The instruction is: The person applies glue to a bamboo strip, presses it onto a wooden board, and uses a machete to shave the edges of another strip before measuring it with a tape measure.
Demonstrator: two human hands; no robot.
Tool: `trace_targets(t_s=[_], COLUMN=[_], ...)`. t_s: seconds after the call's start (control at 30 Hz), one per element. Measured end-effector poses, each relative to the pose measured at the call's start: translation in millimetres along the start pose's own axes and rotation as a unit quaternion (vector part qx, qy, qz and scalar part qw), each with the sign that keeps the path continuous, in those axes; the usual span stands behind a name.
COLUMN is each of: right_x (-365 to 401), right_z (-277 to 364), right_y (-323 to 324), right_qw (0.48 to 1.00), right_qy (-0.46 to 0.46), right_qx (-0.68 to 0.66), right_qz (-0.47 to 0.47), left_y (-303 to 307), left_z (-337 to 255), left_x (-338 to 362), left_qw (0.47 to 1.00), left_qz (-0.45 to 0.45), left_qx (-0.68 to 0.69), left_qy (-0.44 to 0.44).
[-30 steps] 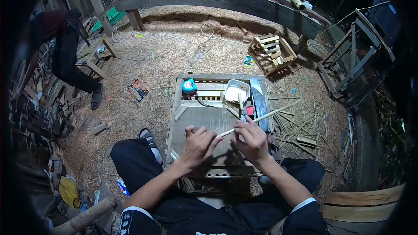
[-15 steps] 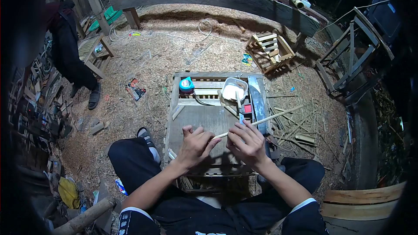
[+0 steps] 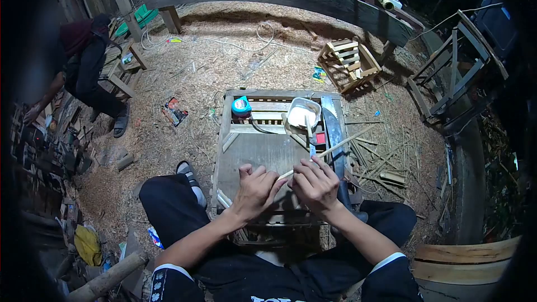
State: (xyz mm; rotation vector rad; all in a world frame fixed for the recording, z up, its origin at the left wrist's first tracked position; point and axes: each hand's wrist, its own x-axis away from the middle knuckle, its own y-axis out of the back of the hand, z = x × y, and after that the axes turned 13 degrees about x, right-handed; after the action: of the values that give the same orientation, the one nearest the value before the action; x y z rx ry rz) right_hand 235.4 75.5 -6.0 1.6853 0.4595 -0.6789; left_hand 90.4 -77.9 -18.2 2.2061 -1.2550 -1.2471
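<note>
**Gripped thin stick [image 3: 341, 144] in both hands over slatted table [image 3: 251, 151]**

Closed the left hand [image 3: 254, 190] on the stick's near end, fingers curled in tight, thumb raised, fingertips pinched on the wood. Bent the right hand [image 3: 316, 185] over the stick just beside the left, fingers folded down around it, underside of that grip hidden. Held both hands close together above the table's near part. Could not tell whether they touched each other. Pointed the stick slantwise up and to the right, far end out past the table's right edge. Could not tell whether the stick rested on the table top.

Had a white tub [image 3: 302, 114] on the table's far right part, a thin handle sticking out of it toward the right hand. Had a teal tape measure [image 3: 242, 106] at the far left corner, well apart from both hands. Had a long dark blade [image 3: 334, 134] laid along the right edge, crossed by the stick's far half.

Saw loose slivers [image 3: 386, 162] scattered over the sawdust floor [image 3: 212, 67] right of the table, and a slatted crate [image 3: 348, 64] tilted further back. Saw another person [image 3: 84, 72] in dark clothes bent over at the far left, well apart. Sat with knees in dark trousers on either side of the table's near end.
</note>
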Motion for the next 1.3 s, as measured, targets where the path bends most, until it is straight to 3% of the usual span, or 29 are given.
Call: trace_targets(t_s=[0.5,0.57,0.73,1.0,1.3], right_x=[0,6,-1,5,-27], right_z=[-7,-15,-13,-12,23], right_y=[8,12,14,19,8], right_qw=[0.999,0.995,0.998,0.993,0.988], right_qy=[0.009,-0.073,-0.029,-0.007,-0.066], right_qx=[-0.03,-0.055,-0.048,-0.077,-0.086], right_qz=[-0.015,0.033,-0.009,0.089,0.111], left_y=[-3,0,5,29,46], left_z=[3,3,10,22,33], left_x=[2,3,2,-5,-13], left_qw=[1.0,1.0,1.0,0.999,0.994], left_qz=[-0.002,0.001,0.005,0.044,-0.092], left_qx=[0.008,0.009,0.004,-0.021,-0.031], left_qy=[-0.009,-0.004,-0.009,-0.01,0.055])
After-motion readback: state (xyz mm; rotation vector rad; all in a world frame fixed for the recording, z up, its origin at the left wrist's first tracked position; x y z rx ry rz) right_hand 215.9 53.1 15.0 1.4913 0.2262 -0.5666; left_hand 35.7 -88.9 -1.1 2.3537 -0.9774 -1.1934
